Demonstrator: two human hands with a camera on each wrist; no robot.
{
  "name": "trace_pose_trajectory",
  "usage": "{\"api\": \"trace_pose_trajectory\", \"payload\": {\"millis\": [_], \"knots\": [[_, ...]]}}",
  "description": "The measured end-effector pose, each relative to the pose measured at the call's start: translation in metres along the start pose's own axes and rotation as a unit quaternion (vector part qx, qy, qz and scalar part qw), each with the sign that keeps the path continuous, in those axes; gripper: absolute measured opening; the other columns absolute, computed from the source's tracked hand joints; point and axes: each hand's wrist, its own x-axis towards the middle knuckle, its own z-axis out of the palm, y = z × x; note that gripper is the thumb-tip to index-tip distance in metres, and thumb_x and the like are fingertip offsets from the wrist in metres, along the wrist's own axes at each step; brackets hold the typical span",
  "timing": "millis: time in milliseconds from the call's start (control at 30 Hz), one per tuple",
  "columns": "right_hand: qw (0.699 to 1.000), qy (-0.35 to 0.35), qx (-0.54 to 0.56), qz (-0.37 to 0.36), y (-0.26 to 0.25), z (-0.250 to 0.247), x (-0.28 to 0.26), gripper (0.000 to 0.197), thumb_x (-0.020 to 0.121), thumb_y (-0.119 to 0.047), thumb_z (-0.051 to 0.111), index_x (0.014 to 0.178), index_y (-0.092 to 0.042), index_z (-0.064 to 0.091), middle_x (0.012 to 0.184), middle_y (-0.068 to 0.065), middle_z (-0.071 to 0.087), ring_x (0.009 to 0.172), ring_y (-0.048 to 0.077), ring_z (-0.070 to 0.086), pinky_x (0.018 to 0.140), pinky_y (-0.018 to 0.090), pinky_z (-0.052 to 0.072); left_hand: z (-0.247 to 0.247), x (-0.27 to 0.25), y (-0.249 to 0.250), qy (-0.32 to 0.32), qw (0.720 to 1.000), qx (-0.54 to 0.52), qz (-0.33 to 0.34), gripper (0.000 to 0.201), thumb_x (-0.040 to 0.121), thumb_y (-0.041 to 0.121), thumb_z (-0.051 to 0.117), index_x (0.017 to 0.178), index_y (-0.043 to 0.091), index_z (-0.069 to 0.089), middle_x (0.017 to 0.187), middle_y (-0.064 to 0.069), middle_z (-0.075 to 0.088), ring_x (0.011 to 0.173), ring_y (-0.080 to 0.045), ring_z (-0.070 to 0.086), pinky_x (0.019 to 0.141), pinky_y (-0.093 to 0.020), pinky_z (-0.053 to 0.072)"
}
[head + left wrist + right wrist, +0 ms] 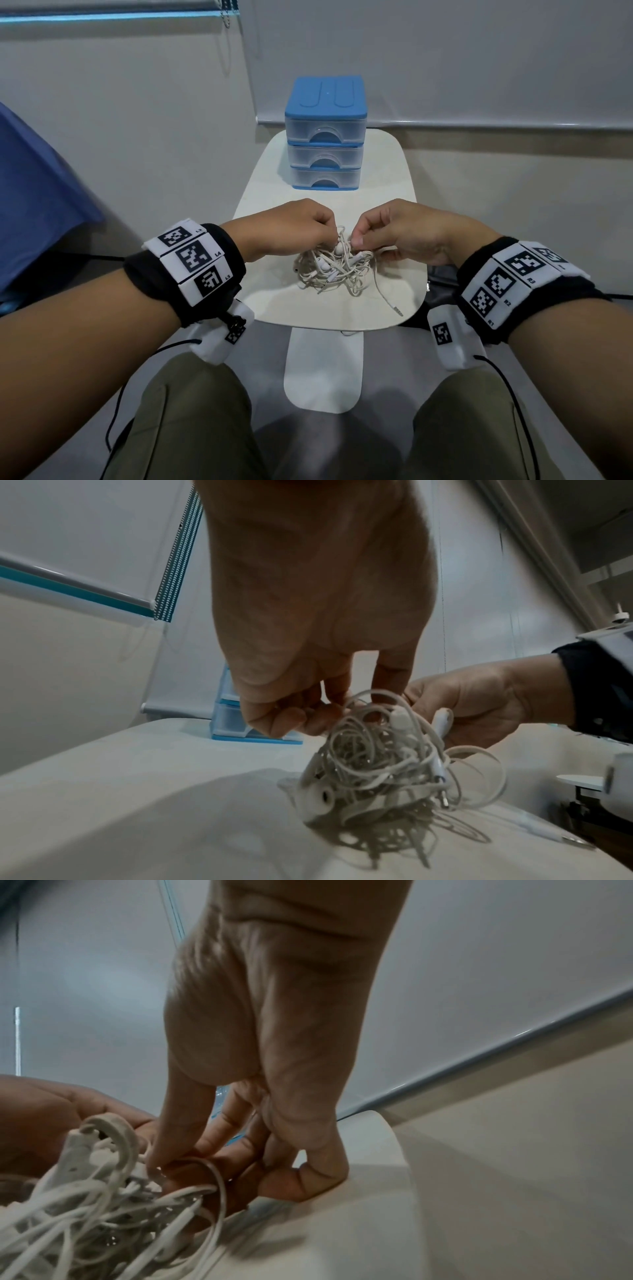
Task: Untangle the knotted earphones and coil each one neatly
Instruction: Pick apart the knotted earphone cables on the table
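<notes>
Olive-trousered knees (191, 421) fill the bottom of the head view, with a pale rounded stool part (323, 370) between them. Both forearms reach forward above them, each wearing a black wristband (191, 270) that carries white blocks printed with black square markers.

Past the wrists stands a small cream table (274, 301), and on its near half lies the tangle of white earphones (334, 270), a loose knotted heap of cable with several earbuds caught in it. One cable end with a metal plug (397, 311) trails out of the heap toward the table's near right edge.

Over the far side of the heap the two hands meet. The left hand (291, 229) has its fingers curled down, the thumb and fingertips pinching loops at the top of the tangle; the left wrist view shows the upper strands lifted off the table while the lower ones rest on it. The right hand (404, 233) is likewise curled, its thumb and forefinger nipping a strand at the top of the heap, just beside the left fingertips, with the other fingers (308, 1175) folded under.

Beyond the hands, at the table's far end, stands a small three-drawer chest (325, 137) with clear drawers and a blue top, all drawers closed. Behind it hangs a grey roller blind (445, 61).
</notes>
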Motion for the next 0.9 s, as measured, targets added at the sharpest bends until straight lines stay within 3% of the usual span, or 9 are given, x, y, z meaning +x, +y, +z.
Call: {"api": "trace_pose_trajectory", "payload": {"millis": [100,200,333,433,600,767,900], "knots": [[1.0,-0.003,0.0,0.004,-0.002,0.002,0.0,0.011,0.091,-0.008,0.074,0.084,-0.017,0.071,0.087,0.004,0.069,0.085,0.016,0.061,0.075,0.029,0.046,-0.002,-0.001,-0.001,-0.003,1.0,0.005,0.011,0.009,0.09,0.016,0.064,0.086,0.012,0.072,0.08,0.003,0.068,0.075,-0.011,0.056,0.076,-0.029,0.046],[1.0,-0.007,0.023,0.005,-0.002,0.004,0.002,0.011,0.089,-0.009,0.074,0.083,-0.017,0.071,0.086,0.005,0.069,0.087,0.018,0.059,0.071,0.027,0.046,-0.006,-0.002,-0.001,0.004,0.999,0.042,0.031,0.008,0.09,0.017,0.068,0.086,0.019,0.074,0.086,0.004,0.073,0.074,-0.005,0.06,0.074,-0.023,0.049],[0.999,-0.016,0.046,0.007,0.001,0.006,0.004,0.014,0.09,-0.004,0.072,0.081,-0.015,0.071,0.082,0.005,0.068,0.079,0.016,0.058,0.069,0.026,0.048,-0.013,-0.005,-0.003,0.012,0.997,0.052,0.056,0.007,0.089,0.014,0.074,0.086,0.021,0.072,0.085,0.008,0.071,0.065,0.001,0.059,0.064,-0.013,0.045],[0.999,-0.021,0.047,0.009,0.0,0.007,0.003,0.011,0.091,-0.004,0.071,0.083,-0.012,0.07,0.079,0.004,0.068,0.072,0.012,0.061,0.068,0.024,0.05,-0.015,-0.008,-0.001,0.008,0.992,0.086,0.093,0.011,0.087,0.009,0.076,0.085,0.018,0.07,0.084,0.004,0.071,0.059,0.004,0.056,0.058,-0.007,0.038],[0.998,-0.022,0.064,0.008,0.002,0.006,0.005,0.009,0.091,-0.004,0.071,0.085,-0.01,0.071,0.078,0.004,0.069,0.072,0.012,0.063,0.071,0.026,0.05,-0.019,-0.017,0.002,0.0,0.985,0.118,0.128,0.013,0.087,0.012,0.077,0.086,0.025,0.075,0.086,0.009,0.074,0.062,0.001,0.061,0.062,-0.008,0.042],[0.997,-0.028,0.075,0.008,0.003,0.007,0.006,0.011,0.09,-0.004,0.071,0.081,-0.012,0.071,0.075,0.002,0.069,0.067,0.011,0.062,0.065,0.024,0.05,-0.014,-0.021,0.002,0.03,0.979,0.157,0.129,0.004,0.084,0.022,0.081,0.087,0.025,0.08,0.084,0.009,0.074,0.069,0.009,0.061,0.063,-0.006,0.038],[0.996,-0.029,0.079,0.002,0.004,0.009,0.006,0.011,0.09,0.0,0.069,0.082,-0.008,0.071,0.074,0.002,0.07,0.069,0.013,0.062,0.066,0.024,0.049,-0.006,-0.017,0.004,0.045,0.973,0.189,0.123,0.002,0.083,0.026,0.081,0.083,0.025,0.079,0.082,0.011,0.073,0.074,0.006,0.06,0.065,-0.013,0.041]]}}
